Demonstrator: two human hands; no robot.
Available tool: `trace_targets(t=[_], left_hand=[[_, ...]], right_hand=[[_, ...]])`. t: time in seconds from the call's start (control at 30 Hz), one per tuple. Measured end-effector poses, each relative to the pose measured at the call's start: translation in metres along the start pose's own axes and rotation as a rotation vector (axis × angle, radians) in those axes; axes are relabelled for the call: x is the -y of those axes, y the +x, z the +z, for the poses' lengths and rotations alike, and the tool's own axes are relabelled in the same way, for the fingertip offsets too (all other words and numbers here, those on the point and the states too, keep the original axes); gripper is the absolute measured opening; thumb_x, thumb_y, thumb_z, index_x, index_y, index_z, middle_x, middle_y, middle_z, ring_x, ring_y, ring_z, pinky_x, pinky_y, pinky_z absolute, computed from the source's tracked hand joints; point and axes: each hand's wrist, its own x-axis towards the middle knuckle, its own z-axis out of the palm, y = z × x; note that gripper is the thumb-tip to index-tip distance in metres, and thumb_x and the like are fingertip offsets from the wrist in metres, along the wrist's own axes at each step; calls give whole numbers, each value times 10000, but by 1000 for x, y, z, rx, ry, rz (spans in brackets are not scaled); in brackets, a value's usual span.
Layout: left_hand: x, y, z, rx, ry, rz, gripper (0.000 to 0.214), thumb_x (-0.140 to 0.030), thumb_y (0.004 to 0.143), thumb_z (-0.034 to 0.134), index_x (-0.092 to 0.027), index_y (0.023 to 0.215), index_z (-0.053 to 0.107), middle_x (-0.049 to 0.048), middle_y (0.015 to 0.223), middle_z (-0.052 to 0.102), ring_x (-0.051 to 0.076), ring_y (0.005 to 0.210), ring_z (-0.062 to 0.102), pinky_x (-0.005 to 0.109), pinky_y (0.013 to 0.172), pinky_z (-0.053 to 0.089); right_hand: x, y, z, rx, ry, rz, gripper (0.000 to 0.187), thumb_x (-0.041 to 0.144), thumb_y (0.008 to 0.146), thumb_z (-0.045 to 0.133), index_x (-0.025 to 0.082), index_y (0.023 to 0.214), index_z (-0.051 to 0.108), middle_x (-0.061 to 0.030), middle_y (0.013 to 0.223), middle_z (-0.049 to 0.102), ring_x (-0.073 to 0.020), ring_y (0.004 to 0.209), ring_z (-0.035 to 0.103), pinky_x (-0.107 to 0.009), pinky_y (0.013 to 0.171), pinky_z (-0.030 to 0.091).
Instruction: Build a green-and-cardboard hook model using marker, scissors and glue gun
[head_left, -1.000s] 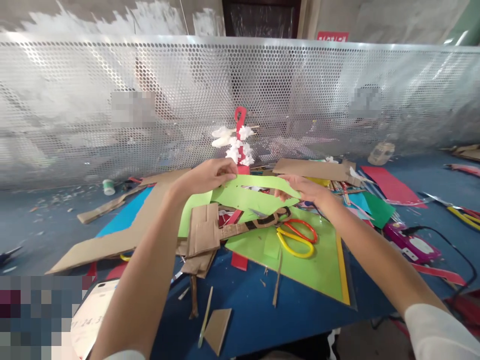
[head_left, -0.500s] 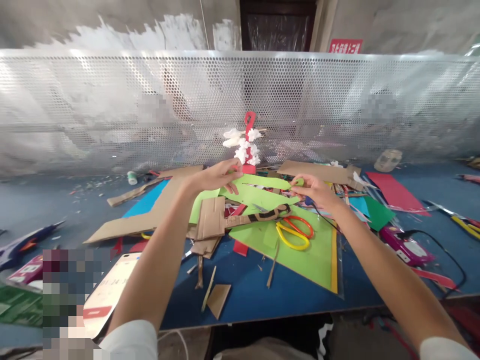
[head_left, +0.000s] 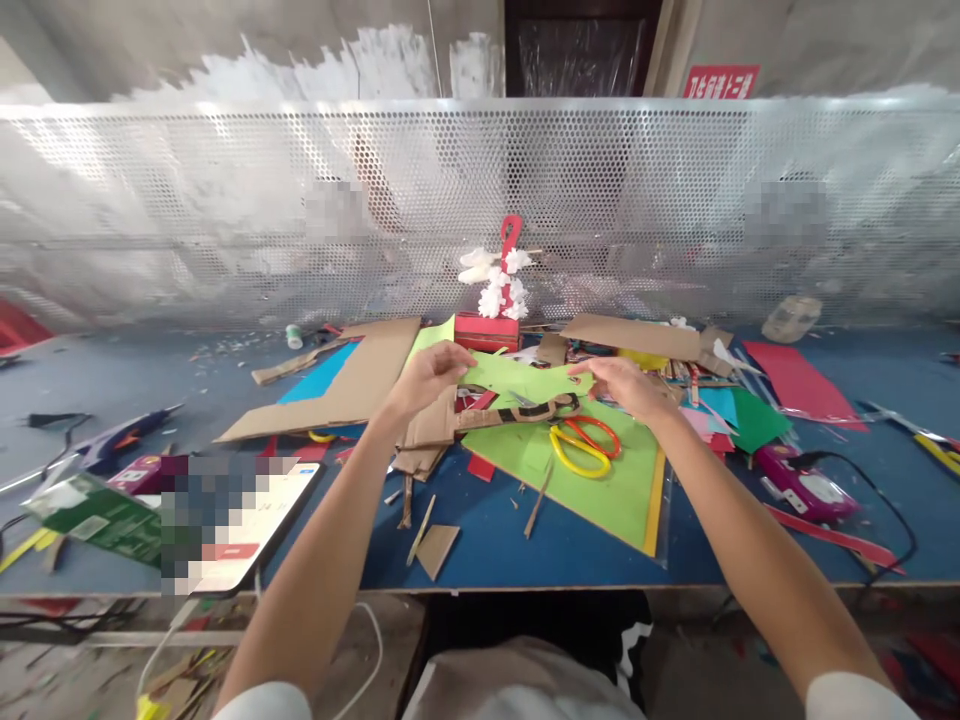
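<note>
My left hand [head_left: 433, 378] pinches the left end of a cut light-green paper piece [head_left: 521, 376]. The right end of that paper sits between the closed fingertips of my right hand [head_left: 624, 384]. It is stretched out between the hands, above a pile of scraps. Just below lie scissors with yellow and orange handles [head_left: 585, 472], resting on a larger green sheet [head_left: 630, 510]. A cardboard strip with black markings [head_left: 517, 414] lies near their blades, beside brown cardboard pieces [head_left: 431, 428].
Behind stands a red stand with white flowers [head_left: 510, 290], before a perforated metal screen [head_left: 405, 200]. A phone [head_left: 277, 505] and a glue gun [head_left: 124, 437] lie left. On the right are a red sheet [head_left: 802, 380], a purple box [head_left: 806, 485] and pliers [head_left: 922, 435].
The raised green strip between my hands has come down against the green paper below it. My left hand is lower. The view has shifted, showing more of the table's left side.
</note>
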Motion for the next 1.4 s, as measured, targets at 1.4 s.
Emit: trace_targets(t=[1.4], left_hand=[[27,-14,3,260,627,-205,230,-450,790,733,-228,820,683,68,875,723,227,774,640,321,705,445]], right_hand=[[-36,8,4,-138,-697,47,285,442,827,774,198,961,713,-56,874,744,-182,668,634,-297,655,441]])
